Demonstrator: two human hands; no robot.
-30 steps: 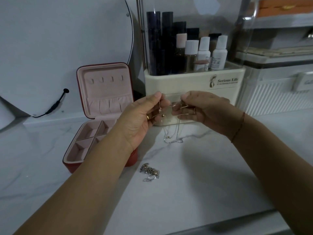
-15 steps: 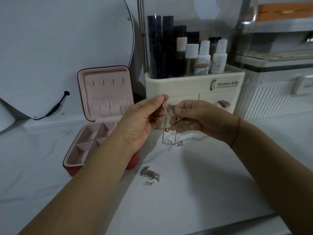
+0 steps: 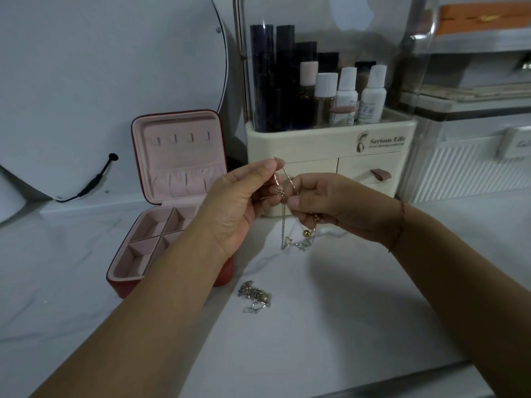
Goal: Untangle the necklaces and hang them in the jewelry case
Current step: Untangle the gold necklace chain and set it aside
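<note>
Both left hand (image 3: 235,208) and right hand (image 3: 330,202) pinch necklaces (image 3: 298,246) dangling below.

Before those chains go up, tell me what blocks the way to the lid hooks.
Nothing visible does. The left hand and right hand pinch the tangled chains; the jewelry case stands open, lid hooks bare.

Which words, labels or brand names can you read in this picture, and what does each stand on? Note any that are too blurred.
"Serious Life": front of the cream cosmetics organiser, beside a small figure logo.
Line under it: too small to read.
Labels on the white bottles: too small to read.
Blurred and cut off: the tag on the ribbed box at right.
</note>
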